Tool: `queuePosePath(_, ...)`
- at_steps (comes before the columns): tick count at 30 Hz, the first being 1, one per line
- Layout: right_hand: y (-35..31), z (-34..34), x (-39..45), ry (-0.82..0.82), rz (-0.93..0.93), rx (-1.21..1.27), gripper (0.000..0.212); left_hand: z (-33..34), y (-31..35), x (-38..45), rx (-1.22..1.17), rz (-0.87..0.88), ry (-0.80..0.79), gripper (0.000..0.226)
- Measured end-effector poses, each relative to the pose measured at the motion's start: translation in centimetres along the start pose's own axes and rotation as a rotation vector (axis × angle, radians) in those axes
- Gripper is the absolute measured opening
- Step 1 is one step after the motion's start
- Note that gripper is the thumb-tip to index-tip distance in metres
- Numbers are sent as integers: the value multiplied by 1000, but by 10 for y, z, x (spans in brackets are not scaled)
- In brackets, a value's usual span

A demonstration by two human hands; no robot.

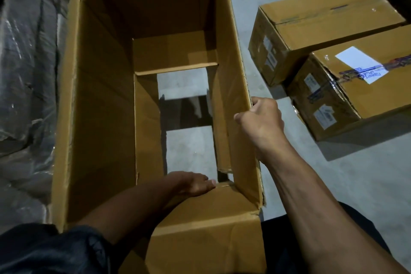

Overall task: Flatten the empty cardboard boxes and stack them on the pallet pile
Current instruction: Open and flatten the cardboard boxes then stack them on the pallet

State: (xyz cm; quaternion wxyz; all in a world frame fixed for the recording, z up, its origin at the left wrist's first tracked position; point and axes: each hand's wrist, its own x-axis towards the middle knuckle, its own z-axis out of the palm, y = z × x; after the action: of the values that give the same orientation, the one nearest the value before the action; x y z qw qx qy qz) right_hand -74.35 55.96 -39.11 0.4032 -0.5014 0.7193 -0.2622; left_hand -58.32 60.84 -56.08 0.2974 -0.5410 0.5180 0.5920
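The open cardboard box [106, 100] stands on the concrete floor [278, 162] directly below the person, its top open and its bottom flaps already loosened, so that grey floor shows through the gap between them. The walls are plain brown corrugated board, creased and slightly torn along the right rim and at the near right corner; the inside holds nothing.

The right hand [261, 118] has its grip clenched over the top edge of the right wall, thumb inside and fingers curled down the outside, probably to steady the box or pull that wall over so the shell can fold. The left hand [192, 183] reaches down inside and lies with fairly straight fingers on the near bottom flap [200, 218], pressing rather than grasping, likely pushing the flap out so the bottom opens fully. Judging by this, the flattening is under way but the box still stands square.

Along the box's left side lies a dark bundle wrapped in clear plastic film [26, 62], close against the wall. Well to the right, on the floor, sit two sealed cartons touching each other: the farther taped carton [322, 22], and the nearer labelled carton [367, 87] with a white label and blue printed tape. No pallet pile can be made out clearly.
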Motion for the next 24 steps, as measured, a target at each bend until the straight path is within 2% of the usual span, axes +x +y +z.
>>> queuePosePath(2,0,0,1,-2,0,9,35,-10,7,-20,128,43,279,62)
queuePosePath(4,-1,0,0,0,2,14,35,-21,11,-41,111,83,507,58)
queuePosePath(8,-1,1,-4,17,14,29,37,-41,13,-87,19,101,871,47)
queuePosePath(11,-4,1,-8,25,27,22,28,-53,4,-122,103,124,1160,31)
queuePosePath(13,-6,-1,-10,27,45,15,12,-62,-5,-140,237,91,1312,33)
queuePosePath(15,-7,-2,-13,32,68,14,31,-71,-17,-161,404,-5,1429,45)
queuePosePath(16,-8,-2,-14,35,67,17,34,-74,-24,-173,468,-38,1501,51)
queuePosePath(18,-8,-3,-15,40,79,23,34,-80,-41,-190,470,-70,1613,67)
queuePosePath(19,-8,-4,-16,40,75,30,28,-83,-51,-197,390,-76,1641,77)
queuePosePath(21,-7,-6,-18,42,64,37,9,-88,-64,-207,6,-78,1600,93)
queuePosePath(23,-6,-7,-18,39,44,65,16,-93,-71,-213,-352,-90,1485,83)
queuePosePath(24,-5,-8,-19,37,31,76,18,-94,-73,-214,-385,-126,1459,69)
